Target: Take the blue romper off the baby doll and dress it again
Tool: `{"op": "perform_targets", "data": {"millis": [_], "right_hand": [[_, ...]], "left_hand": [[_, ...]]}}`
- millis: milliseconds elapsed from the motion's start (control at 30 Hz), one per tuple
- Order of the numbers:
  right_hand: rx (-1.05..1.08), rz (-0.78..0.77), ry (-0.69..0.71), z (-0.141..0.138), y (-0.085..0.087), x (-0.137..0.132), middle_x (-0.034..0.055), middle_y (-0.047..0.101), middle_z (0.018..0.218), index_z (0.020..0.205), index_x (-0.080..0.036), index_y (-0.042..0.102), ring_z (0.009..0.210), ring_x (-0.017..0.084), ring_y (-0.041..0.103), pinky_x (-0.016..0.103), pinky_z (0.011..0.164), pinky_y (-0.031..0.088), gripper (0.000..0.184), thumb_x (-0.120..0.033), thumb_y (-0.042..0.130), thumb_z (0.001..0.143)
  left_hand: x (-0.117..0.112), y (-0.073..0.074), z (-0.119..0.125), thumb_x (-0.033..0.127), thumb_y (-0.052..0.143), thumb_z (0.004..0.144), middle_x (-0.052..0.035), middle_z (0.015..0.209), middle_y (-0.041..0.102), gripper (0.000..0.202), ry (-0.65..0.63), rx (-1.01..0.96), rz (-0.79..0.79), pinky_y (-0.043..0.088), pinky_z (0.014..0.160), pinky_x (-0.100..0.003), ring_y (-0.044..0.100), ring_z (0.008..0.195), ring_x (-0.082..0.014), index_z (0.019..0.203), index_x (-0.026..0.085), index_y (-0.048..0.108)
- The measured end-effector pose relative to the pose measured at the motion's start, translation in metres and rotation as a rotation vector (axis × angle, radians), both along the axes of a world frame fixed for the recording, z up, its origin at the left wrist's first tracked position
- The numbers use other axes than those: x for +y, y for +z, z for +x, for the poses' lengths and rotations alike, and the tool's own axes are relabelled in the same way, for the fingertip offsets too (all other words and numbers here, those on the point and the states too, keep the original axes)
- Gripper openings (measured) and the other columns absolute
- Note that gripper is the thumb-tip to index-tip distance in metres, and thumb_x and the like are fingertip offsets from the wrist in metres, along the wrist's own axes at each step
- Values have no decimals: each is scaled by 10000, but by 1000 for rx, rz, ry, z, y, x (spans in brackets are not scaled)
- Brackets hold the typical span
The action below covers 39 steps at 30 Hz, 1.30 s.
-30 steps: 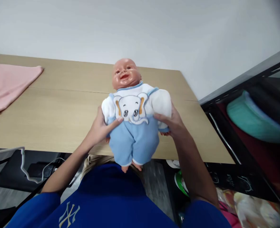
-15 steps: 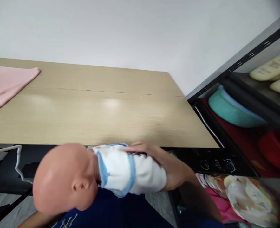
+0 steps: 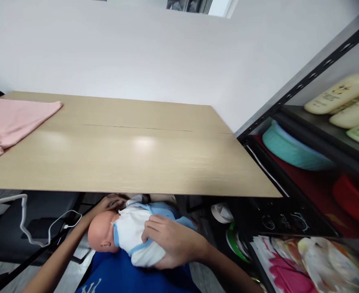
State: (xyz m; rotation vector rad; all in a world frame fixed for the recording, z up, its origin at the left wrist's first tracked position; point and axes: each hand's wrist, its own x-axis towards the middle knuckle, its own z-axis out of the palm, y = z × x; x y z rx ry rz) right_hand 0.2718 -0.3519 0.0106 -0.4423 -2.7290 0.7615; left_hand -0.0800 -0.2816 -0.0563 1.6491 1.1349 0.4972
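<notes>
A baby doll (image 3: 133, 226) in a white top with light-blue trim lies across my lap, just below the table's front edge. Its bald head (image 3: 101, 232) is at the left, turned away from me. My right hand (image 3: 173, 240) is closed around the doll's side, with curled fingers on the white cloth. By the far side of the doll's head and chest, my left hand (image 3: 110, 202) bends against it, its fingers partly hidden. Light-blue cloth (image 3: 164, 209) covers the doll's lower body.
A pale wooden table (image 3: 136, 162) spans the front, with a pink cloth (image 3: 17, 122) at its left. The right-hand shelf holds bottles (image 3: 339, 93), a teal basin (image 3: 295, 148) and a red basin (image 3: 353, 199). A white cable (image 3: 23, 215) hangs at the left by a black chair (image 3: 2, 228).
The doll has gone down from near the table edge to my lap, farther from the camera. My left hand has come into view by its head; my right hand still holds its body.
</notes>
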Motion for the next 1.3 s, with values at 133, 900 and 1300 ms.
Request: {"op": "perform_targets", "data": {"millis": [133,900,1300], "right_hand": [[-29,44,116,-6,1,0,49,827,1140,1253,-210,713,1061,216,707,362,1021,503,252,-391,744,1080],[104,-165,-454,83,-76,-91,-57,823,773,803,-436,731,836,304,864,624,1063,703,113,-352,807,812],[619,293,-729,82,-156,-78,-44,642,641,1349,-713,637,436,397,667,636,442,565,628,-425,698,794]], "left_hand": [[2,10,-27,739,654,1122,-140,1506,799,566,-85,27,-34,510,1347,-639,710,1462,-391,1390,273,828],[-42,47,43,178,718,848,-90,1504,689,470,-489,-113,129,535,1245,-556,646,1430,-381,1304,291,693],[-41,44,40,211,783,837,-103,1396,753,397,-442,-259,131,583,1166,-550,727,1279,-338,1229,275,777]]}}
